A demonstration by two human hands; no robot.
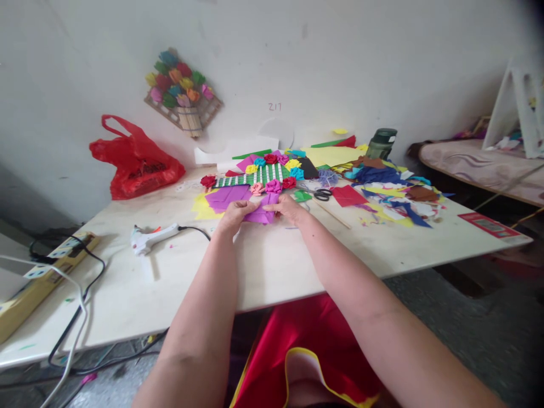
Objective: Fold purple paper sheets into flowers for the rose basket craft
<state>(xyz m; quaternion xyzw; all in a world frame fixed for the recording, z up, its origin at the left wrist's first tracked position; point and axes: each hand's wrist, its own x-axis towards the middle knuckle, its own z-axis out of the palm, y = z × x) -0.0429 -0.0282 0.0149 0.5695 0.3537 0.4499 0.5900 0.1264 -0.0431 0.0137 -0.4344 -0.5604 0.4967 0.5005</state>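
Note:
Between my two hands is a piece of purple paper (264, 214), held just above the table's middle. My left hand (238, 215) pinches its left side, and my right hand (289, 208) grips the right side. Just beyond the hands lies a green guitar-shaped piece (272, 171) with white strips, edged by several coloured paper flowers (273, 186). More purple paper (227, 196) rests on yellow paper (204, 205) left of the hands. Black scissors (323, 194) and a thin wooden stick (334, 215) lie to the right.
A white glue gun (155, 238) lies on the left, its cord running toward my left arm. Further left is a power strip (46, 277) with cables. Paper scraps (382, 175) pile up at right near a green bottle (381, 143). A red plastic bag (138, 161) stands by the wall.

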